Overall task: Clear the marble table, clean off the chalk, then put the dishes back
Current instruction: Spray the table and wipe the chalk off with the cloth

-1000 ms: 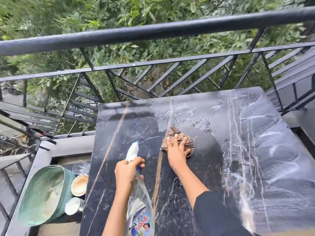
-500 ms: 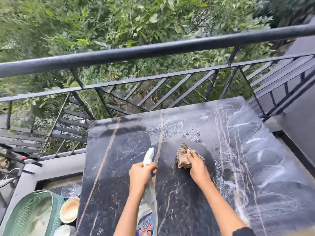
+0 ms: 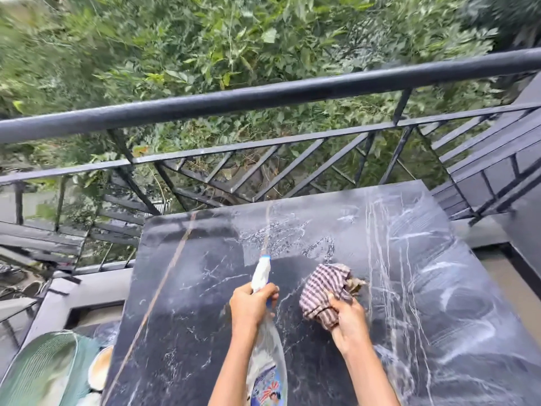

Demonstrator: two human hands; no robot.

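Black marble table (image 3: pixel 187 303) beside a balcony railing (image 3: pixel 263 98) bears white chalk smears (image 3: pixel 439 288) toward its right edge. Near its middle, the right hand (image 3: pixel 348 320) clutches a bunched checked cloth (image 3: pixel 322 285). Just beside it, the left hand (image 3: pixel 251 303) grips a spray bottle (image 3: pixel 261 273). A bowl (image 3: pixel 101 367) lies beyond the left edge.

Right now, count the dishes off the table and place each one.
2. A cream bowl sits left of the marble table, beside the green basket; a white dish shows just nearer, at the frame's bottom edge. The table may hide more.
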